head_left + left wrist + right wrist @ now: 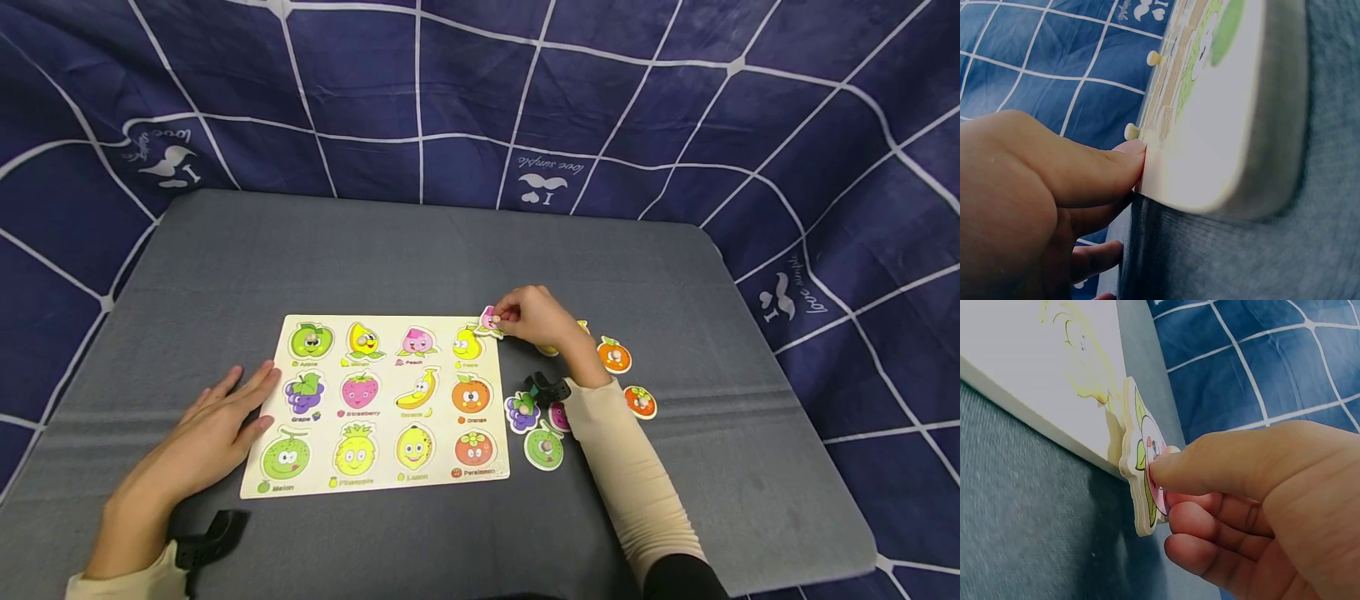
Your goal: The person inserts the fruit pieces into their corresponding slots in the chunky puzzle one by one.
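Note:
A pale wooden fruit puzzle board (386, 421) lies on the grey table. My left hand (217, 425) rests at its left edge with fingers spread; in the left wrist view the thumb (1125, 159) touches the board's edge. My right hand (536, 317) pinches a pink peach piece (487, 321) at the board's top right corner. In the right wrist view, the peach piece (1150, 465) is tilted near the printed pear (1085, 356). An apple piece (311, 340) and a mango piece (363, 340) with knobs sit in the top row.
Right of the board lie loose pieces: a grape (522, 412), a melon (543, 447), an orange (614, 356), a persimmon (641, 402) and others partly hidden under the right arm. A navy checked cloth (465, 92) hangs behind the table.

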{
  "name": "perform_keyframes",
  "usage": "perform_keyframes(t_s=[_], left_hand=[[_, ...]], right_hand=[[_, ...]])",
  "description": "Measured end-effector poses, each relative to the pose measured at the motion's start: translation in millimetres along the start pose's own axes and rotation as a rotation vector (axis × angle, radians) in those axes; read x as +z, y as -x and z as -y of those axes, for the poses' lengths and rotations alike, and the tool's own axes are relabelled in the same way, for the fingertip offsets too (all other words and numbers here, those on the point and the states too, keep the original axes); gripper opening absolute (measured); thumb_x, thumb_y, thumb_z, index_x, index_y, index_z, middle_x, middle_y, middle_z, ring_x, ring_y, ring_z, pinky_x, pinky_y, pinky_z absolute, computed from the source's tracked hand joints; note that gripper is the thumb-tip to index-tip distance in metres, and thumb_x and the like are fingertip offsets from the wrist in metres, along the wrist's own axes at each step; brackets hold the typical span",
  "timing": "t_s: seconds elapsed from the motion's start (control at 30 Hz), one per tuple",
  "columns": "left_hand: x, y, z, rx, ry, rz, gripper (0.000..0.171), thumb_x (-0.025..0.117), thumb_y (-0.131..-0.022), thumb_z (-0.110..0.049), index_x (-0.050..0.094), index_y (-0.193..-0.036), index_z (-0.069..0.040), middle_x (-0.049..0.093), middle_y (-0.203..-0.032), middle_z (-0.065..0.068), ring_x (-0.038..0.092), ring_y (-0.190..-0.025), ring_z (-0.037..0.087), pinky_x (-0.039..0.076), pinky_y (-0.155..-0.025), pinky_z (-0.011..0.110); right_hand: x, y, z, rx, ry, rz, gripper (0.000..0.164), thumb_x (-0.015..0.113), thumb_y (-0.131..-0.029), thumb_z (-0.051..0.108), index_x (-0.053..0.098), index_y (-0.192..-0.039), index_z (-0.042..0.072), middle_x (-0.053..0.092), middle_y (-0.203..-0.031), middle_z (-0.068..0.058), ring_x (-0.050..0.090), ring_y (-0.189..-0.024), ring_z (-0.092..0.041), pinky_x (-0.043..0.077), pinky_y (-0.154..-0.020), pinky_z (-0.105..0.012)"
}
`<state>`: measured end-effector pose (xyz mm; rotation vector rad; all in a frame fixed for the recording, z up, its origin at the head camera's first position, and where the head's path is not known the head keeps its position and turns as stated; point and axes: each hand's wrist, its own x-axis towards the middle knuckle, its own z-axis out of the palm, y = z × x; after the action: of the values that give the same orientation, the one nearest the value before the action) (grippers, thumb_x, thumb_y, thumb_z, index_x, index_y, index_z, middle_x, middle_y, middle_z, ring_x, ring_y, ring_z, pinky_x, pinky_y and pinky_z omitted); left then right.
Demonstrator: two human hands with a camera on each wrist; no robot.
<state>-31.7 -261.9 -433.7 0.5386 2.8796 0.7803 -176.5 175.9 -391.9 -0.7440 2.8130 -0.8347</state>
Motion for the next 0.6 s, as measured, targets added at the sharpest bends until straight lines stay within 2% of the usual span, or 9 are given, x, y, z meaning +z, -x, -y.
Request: perform_keyframes(t_s=[0.6], left_hand=[[1.3,-0.3,-0.5,0.002,-0.005,0.000,0.065,0.061,-0.096,-0.006,0.030,-0.153,0.001,0.025,-0.158,0.023,0.014,-0.142,0.055,0.010,-0.104,0.077]], right_hand=[[14,-9,17,-0.046,-0.024,0.013,0.007,0.074,-0.084,0.006,0.077,-0.090,0.003,0.065,-0.072,0.000,0.057,-0.066,-0.010,0.047,-0.062,-0.023]])
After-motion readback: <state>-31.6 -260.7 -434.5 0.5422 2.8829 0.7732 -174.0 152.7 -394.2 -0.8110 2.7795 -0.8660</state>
